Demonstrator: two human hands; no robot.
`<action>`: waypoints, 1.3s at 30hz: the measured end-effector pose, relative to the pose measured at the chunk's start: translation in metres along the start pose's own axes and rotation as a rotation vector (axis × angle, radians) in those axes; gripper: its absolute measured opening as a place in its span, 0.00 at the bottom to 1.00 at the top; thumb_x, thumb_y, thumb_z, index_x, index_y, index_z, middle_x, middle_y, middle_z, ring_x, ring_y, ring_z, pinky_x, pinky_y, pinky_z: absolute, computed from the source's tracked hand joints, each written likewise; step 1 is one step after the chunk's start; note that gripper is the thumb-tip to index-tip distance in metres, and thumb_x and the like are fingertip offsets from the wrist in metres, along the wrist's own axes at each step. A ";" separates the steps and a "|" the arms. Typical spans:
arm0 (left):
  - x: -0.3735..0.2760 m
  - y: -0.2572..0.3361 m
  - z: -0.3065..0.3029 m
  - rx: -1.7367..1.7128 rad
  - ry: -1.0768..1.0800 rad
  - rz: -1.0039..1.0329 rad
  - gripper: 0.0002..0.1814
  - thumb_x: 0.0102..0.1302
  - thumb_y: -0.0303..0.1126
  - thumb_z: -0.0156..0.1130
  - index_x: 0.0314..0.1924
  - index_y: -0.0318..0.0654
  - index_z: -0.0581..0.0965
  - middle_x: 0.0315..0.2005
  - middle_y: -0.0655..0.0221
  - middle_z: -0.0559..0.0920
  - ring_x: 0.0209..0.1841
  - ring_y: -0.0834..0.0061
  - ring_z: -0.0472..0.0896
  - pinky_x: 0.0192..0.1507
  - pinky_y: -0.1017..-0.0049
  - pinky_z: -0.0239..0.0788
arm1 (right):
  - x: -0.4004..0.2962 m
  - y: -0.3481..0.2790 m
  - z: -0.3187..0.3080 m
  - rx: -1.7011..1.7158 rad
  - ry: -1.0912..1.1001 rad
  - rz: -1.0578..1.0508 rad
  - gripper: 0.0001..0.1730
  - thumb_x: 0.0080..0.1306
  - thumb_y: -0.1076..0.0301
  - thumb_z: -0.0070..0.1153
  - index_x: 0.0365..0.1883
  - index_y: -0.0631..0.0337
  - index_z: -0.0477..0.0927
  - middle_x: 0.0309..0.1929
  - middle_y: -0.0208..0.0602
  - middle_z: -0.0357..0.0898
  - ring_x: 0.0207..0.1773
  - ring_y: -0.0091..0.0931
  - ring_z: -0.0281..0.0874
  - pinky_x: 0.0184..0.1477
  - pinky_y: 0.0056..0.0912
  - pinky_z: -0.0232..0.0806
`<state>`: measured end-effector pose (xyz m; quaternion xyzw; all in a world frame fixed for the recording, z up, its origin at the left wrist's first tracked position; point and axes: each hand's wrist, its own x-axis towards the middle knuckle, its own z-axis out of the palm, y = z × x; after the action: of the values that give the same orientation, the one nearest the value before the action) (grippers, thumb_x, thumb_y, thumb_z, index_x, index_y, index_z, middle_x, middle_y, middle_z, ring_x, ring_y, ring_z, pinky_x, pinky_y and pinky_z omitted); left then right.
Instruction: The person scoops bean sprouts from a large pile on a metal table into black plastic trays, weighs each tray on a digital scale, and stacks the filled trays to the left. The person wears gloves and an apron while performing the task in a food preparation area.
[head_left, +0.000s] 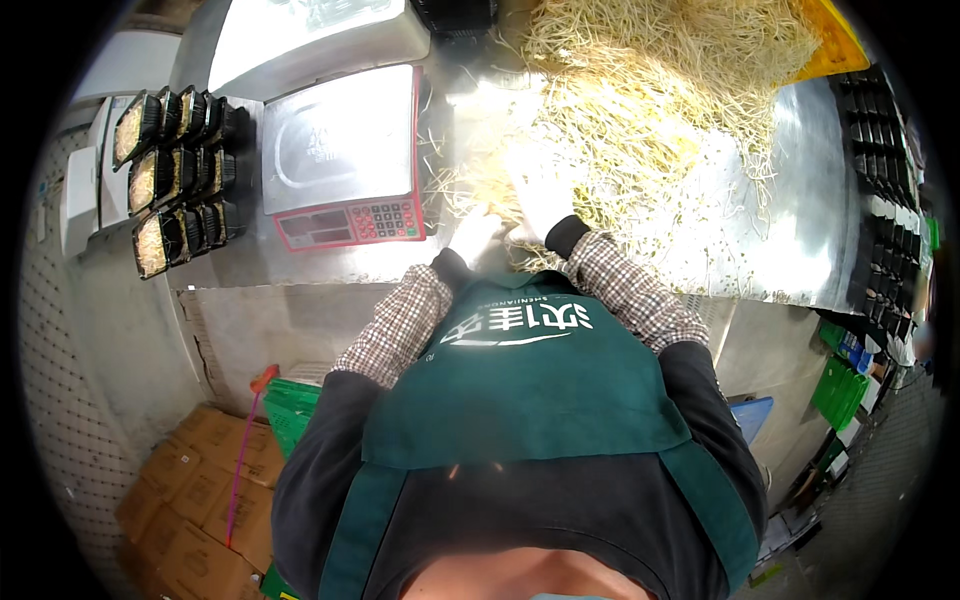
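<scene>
Strong glare washes out both hands at the front of a metal worktable (802, 217). My left hand (478, 234) is curled at the near side of a small bunch of bean sprouts (484, 180). Against the bunch's right side lies my right hand (541, 201), its thumb towards my left hand. The bunch sits between the two hands, though the glare hides the exact finger contact. Just beyond and to the right spreads a large heap of bean sprouts (630, 112), with loose strands around my right wrist.
Left of my hands stands a digital scale (341, 142) with a red keypad panel. Black trays filled with sprouts (152, 244) are stacked farther left. A yellow crate (836, 45) is under the heap's far side. More black trays (874, 142) line the right edge; flattened cardboard boxes (202, 555) lie below left.
</scene>
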<state>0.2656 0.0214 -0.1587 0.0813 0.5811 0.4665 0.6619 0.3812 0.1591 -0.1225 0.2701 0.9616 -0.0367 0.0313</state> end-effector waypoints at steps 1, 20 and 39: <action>-0.003 0.012 0.003 0.224 0.027 0.066 0.30 0.68 0.39 0.54 0.66 0.35 0.61 0.53 0.57 0.76 0.52 0.67 0.76 0.52 0.67 0.70 | 0.002 -0.003 -0.001 0.033 0.005 0.015 0.56 0.47 0.49 0.68 0.70 0.60 0.56 0.67 0.57 0.59 0.69 0.49 0.56 0.68 0.56 0.48; 0.151 0.362 -0.068 1.627 0.512 1.187 0.13 0.65 0.36 0.50 0.41 0.40 0.81 0.38 0.56 0.83 0.42 0.56 0.80 0.48 0.60 0.70 | -0.009 0.070 -0.038 0.932 -0.006 0.196 0.47 0.49 0.69 0.64 0.68 0.61 0.59 0.58 0.45 0.72 0.59 0.35 0.71 0.61 0.33 0.65; 0.010 0.134 0.009 1.462 -0.097 1.301 0.12 0.51 0.27 0.61 0.36 0.53 0.81 0.41 0.74 0.84 0.56 0.62 0.76 0.64 0.56 0.57 | -0.136 0.226 -0.034 2.231 0.372 0.617 0.13 0.57 0.74 0.58 0.41 0.68 0.80 0.39 0.39 0.83 0.44 0.28 0.81 0.51 0.33 0.74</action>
<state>0.2021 0.1064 -0.0759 0.7949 0.5408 0.2615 0.0849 0.6131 0.2840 -0.0897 0.3708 0.2803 -0.8105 -0.3564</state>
